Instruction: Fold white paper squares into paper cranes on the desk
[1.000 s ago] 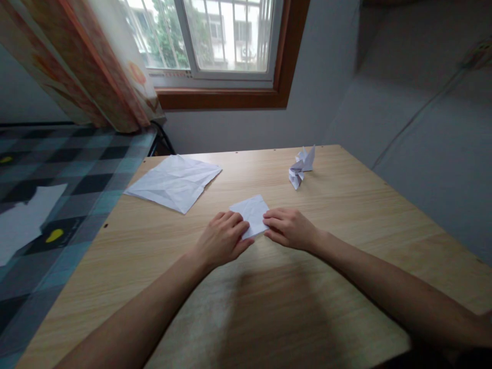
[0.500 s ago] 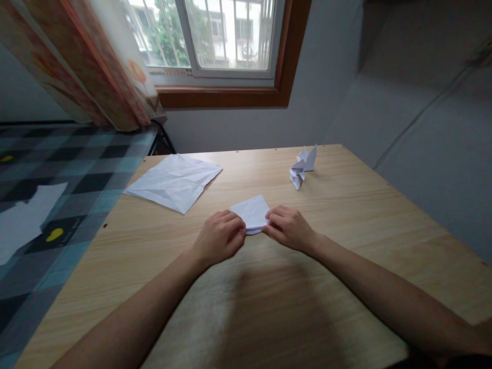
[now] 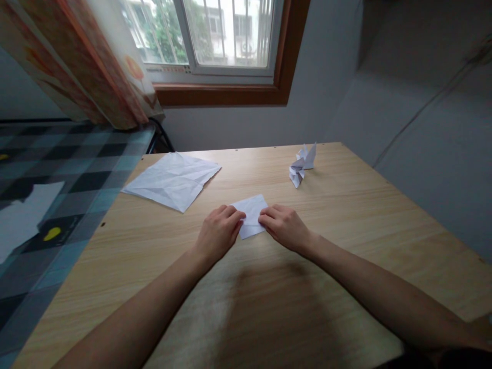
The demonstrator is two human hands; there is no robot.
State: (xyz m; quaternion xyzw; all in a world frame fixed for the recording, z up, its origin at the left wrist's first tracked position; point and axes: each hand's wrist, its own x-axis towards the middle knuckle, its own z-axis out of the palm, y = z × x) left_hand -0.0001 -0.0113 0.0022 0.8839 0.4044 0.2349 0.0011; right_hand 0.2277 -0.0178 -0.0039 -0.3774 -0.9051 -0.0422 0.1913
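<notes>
A small folded sheet of white paper [image 3: 251,209] lies on the wooden table between my two hands. A crease runs across it near its front, with a flap below the crease toward me. My left hand [image 3: 221,228] grips the paper's left edge, fingers bent and pressed together. On the opposite edge my right hand [image 3: 286,225] pinches the paper with its fingers curled. Both thumbs are partly hidden, and the fingers cover the paper's side corners.
A larger creased white sheet [image 3: 172,180] lies flat at the table's back left. Folded paper figures [image 3: 298,171] stand at the back right. Left of the wooden table [image 3: 346,266], a checked cloth [image 3: 88,182] carries torn white paper [image 3: 25,218]. A window is behind.
The paper's front edge, raised in a narrow layered fold before, now lies flatter and extends further toward me. My fingers have shifted slightly on its sides. The view has moved a little.
</notes>
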